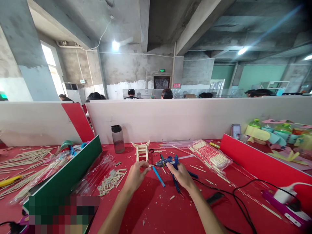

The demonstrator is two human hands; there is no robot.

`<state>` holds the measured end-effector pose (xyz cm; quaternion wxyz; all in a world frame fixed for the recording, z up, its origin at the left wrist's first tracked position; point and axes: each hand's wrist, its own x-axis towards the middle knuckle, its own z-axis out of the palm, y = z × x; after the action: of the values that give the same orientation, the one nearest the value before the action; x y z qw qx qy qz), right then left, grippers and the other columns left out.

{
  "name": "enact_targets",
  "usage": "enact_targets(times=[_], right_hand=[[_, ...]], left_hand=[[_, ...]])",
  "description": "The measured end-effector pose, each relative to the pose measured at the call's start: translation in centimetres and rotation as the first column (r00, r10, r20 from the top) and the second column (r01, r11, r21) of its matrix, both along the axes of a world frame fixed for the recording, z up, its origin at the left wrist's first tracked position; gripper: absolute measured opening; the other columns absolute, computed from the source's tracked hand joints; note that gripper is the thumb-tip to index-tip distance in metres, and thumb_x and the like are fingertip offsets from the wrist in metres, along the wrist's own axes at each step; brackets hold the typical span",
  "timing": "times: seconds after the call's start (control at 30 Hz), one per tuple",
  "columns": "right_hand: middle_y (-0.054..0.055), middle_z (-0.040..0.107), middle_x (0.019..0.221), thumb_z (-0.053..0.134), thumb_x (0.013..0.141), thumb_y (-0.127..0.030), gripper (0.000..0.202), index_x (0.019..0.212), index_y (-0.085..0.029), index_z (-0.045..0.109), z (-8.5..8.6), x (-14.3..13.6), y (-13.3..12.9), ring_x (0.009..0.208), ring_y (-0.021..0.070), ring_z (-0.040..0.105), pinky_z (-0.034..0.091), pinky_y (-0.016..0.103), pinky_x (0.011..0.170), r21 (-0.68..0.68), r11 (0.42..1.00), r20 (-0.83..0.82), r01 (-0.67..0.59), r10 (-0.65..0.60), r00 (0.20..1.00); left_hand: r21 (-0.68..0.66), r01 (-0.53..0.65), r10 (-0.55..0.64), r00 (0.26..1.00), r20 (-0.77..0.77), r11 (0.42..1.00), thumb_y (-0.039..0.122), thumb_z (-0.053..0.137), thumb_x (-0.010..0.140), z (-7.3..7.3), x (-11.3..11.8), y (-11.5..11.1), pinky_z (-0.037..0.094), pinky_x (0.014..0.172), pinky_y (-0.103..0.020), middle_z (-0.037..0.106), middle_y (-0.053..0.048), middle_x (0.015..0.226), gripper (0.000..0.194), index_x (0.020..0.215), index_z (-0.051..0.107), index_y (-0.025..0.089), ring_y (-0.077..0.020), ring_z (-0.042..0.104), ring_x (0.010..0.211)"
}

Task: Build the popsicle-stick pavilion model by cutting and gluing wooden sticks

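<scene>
My right hand [180,174] grips a blue hot glue gun [164,162], its nozzle pointing left. Close to the nozzle tip, the fingers of my left hand [136,175] are pinched together; whatever sits between them is too small to make out. Just beyond my left hand stands a small chair-like frame of pale wooden sticks [142,150], its lower part hidden by the hand. A blue strip [159,177] lies on the table between my hands. Blue-handled pliers [175,183] lie partly under my right hand.
Cut stick pieces [109,183] are heaped left of my arm. A water bottle [117,139] stands behind them. Bundled sticks [211,154] lie at the back right. A black cable [219,188] runs toward a purple power strip [285,208]. Green [73,165] and red [263,162] dividers flank the workspace.
</scene>
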<state>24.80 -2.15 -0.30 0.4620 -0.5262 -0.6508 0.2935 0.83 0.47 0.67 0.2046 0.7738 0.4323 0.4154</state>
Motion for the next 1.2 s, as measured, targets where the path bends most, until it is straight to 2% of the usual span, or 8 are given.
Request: enact_targets(times=[0.23,0.5,0.63,0.77,0.87,1.03,1.13,1.2], right_hand=[[-0.004,0.042,0.048,0.045,0.089,-0.062,0.051,0.059,-0.020,0.050,-0.2,-0.2,0.1,0.045,0.0123,0.044,0.034,0.025,0.050,-0.013,0.999,-0.072,-0.036,0.035,0.997],[-0.002,0.047,0.048,0.047,0.087,-0.063,0.052,0.058,-0.020,0.052,0.0,0.5,0.2,0.046,0.0134,0.045,0.035,0.025,0.048,-0.032,0.999,-0.041,0.005,-0.006,0.999],[-0.003,0.046,0.048,0.049,0.086,-0.062,0.050,0.059,-0.020,0.051,0.3,0.6,-0.1,0.045,0.0127,0.044,0.033,0.024,0.047,-0.063,0.996,-0.041,-0.057,0.054,0.998],[-0.004,0.045,0.048,0.048,0.086,-0.064,0.051,0.060,-0.020,0.052,0.1,0.3,-0.1,0.043,0.0118,0.044,0.034,0.024,0.046,-0.083,0.991,-0.110,-0.108,0.098,0.989],[-0.004,0.043,0.047,0.048,0.086,-0.065,0.053,0.061,-0.019,0.054,-0.2,0.3,0.2,0.042,0.0115,0.043,0.035,0.024,0.046,-0.083,0.992,-0.129,-0.093,0.082,0.988],[-0.003,0.047,0.047,0.048,0.085,-0.065,0.053,0.059,-0.019,0.054,-0.1,1.1,0.2,0.043,0.0122,0.045,0.035,0.024,0.047,-0.093,0.995,-0.042,-0.028,0.024,0.999],[-0.003,0.049,0.050,0.051,0.084,-0.064,0.051,0.062,-0.019,0.056,0.0,1.4,0.0,0.043,0.0112,0.044,0.033,0.023,0.045,-0.143,0.985,-0.042,-0.093,0.088,0.995],[-0.003,0.051,0.055,0.053,0.083,-0.065,0.051,0.065,-0.018,0.056,0.0,1.4,-0.2,0.043,0.0098,0.042,0.033,0.022,0.044,-0.179,0.969,-0.121,-0.169,0.149,0.981]], left_hand=[[-0.005,0.013,-0.013,0.999,-0.041,1.000,0.032,0.060,0.084,-0.3,0.1,0.0,0.045,0.075,-0.027,0.071,-0.003,0.082,0.015,0.083,0.068,0.019,-0.0187,0.063,0.080],[0.001,0.000,0.000,1.000,-0.005,1.000,0.032,0.062,0.083,-0.2,0.0,0.1,0.046,0.078,-0.028,0.072,-0.004,0.084,0.013,0.083,0.069,0.020,-0.0198,0.064,0.082],[-0.003,-0.018,0.018,1.000,-0.013,1.000,0.032,0.063,0.083,-0.4,-0.3,0.2,0.045,0.076,-0.027,0.072,-0.004,0.085,0.014,0.084,0.070,0.020,-0.0194,0.064,0.081],[0.003,0.002,-0.001,0.999,-0.045,1.000,0.033,0.062,0.084,-0.6,-0.3,0.3,0.045,0.076,-0.028,0.072,-0.005,0.085,0.016,0.085,0.072,0.020,-0.0200,0.063,0.082],[0.001,0.039,-0.039,0.998,-0.052,0.999,0.033,0.064,0.083,-0.7,-0.3,0.3,0.045,0.076,-0.029,0.073,-0.006,0.085,0.017,0.086,0.074,0.019,-0.0212,0.063,0.082],[-0.049,0.067,-0.067,0.998,-0.006,0.997,0.035,0.065,0.082,-0.7,-0.2,0.3,0.046,0.074,-0.030,0.073,-0.007,0.082,0.021,0.087,0.075,0.018,-0.0219,0.064,0.079],[-0.110,0.040,-0.033,0.998,0.058,0.993,0.035,0.065,0.080,-0.8,-0.2,0.5,0.046,0.072,-0.029,0.072,-0.006,0.077,0.022,0.085,0.075,0.017,-0.0207,0.064,0.075],[-0.144,0.031,-0.016,0.995,0.101,0.989,0.037,0.066,0.078,-0.9,-0.1,0.7,0.046,0.071,-0.029,0.072,-0.005,0.076,0.024,0.084,0.074,0.016,-0.0204,0.064,0.074]])
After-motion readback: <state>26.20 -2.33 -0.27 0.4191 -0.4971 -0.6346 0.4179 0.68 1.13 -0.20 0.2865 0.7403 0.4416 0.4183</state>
